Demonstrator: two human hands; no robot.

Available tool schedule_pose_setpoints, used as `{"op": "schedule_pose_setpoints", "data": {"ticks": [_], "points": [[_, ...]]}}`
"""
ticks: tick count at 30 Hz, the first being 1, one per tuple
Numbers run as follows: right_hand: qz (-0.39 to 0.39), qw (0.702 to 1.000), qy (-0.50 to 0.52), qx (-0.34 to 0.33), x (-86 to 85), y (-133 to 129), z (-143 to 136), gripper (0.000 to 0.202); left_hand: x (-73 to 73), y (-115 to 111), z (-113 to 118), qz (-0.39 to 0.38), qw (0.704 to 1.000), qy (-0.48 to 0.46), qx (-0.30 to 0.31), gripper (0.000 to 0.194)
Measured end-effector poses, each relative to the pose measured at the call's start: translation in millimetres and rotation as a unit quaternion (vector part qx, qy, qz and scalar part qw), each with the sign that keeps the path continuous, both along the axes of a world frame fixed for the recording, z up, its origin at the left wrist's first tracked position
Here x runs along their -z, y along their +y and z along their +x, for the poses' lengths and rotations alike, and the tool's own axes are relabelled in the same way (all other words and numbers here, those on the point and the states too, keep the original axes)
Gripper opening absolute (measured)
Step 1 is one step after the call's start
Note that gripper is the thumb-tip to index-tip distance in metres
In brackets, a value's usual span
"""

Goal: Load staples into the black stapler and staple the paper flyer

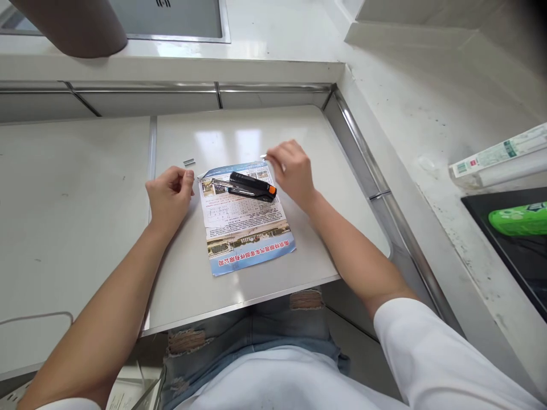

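A black stapler (253, 187) with an orange patch lies swung open, its metal rail showing, on a printed paper sheet (250, 253). To the right of the sheet's far edge, my right hand (294, 173) is closed in a pinch. From its fingertips pokes a small pale sliver (264, 156) that looks like a strip of staples. My left hand (171, 193) rests by the sheet's far left corner, fingers curled and thumb against them; what they hold, if anything, is hidden. Just beyond it, short silvery staple strips (188, 162) lie on the white table (290, 125).
A metal-edged gap and a raised counter (273, 48) border the table's far side. At the back left, a brown container (81, 25) stands by a sink (175, 23). On the right counter are a clear-and-white package (499, 156) and a green item (519, 219) on a black surface.
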State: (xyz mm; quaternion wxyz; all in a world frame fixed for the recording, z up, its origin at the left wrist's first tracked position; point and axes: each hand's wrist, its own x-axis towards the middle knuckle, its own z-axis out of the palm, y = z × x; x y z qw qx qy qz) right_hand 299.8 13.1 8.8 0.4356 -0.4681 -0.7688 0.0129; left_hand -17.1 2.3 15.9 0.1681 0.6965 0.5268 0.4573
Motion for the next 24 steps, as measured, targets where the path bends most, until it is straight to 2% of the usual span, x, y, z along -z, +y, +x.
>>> {"op": "schedule_pose_setpoints", "data": {"ticks": [2, 5, 7, 11, 15, 17, 19, 21, 24], "points": [[-0.048, 0.995, 0.047, 0.080, 2.7, 14, 22, 0.030, 3.4, 7, -6, 0.015, 0.997, 0.072, -0.032, 0.030], [-0.123, 0.973, 0.096, 0.168, 13.5, 28, 47, 0.031, 8.8, 16, -10, 0.001, 0.993, 0.118, -0.026, 0.022], [-0.157, 0.960, 0.111, 0.204, 22.1, 34, 55, 0.029, 12.5, 21, -10, -0.003, 0.989, 0.149, -0.020, 0.023], [-0.179, 0.952, 0.097, 0.230, 32.5, 41, 57, 0.022, 18.3, 25, -8, -0.033, 0.971, 0.235, 0.012, 0.042], [-0.187, 0.952, 0.087, 0.224, 30.5, 42, 53, 0.024, 20.9, 25, -6, -0.094, 0.948, 0.298, 0.063, 0.050], [-0.153, 0.961, 0.091, 0.209, 26.6, 39, 48, 0.029, 22.1, 25, -5, -0.113, 0.943, 0.304, 0.073, 0.051], [-0.094, 0.979, 0.088, 0.158, 22.6, 33, 39, 0.036, 24.2, 26, -5, -0.112, 0.946, 0.293, 0.078, 0.051], [-0.047, 0.994, 0.076, 0.056, 19.6, 26, 27, 0.040, 26.8, 27, -6, -0.090, 0.958, 0.262, 0.077, 0.048], [-0.025, 0.993, 0.034, -0.108, 17.4, 16, 8, 0.045, 29.1, 30, -8, -0.048, 0.976, 0.204, 0.064, 0.036]]}}
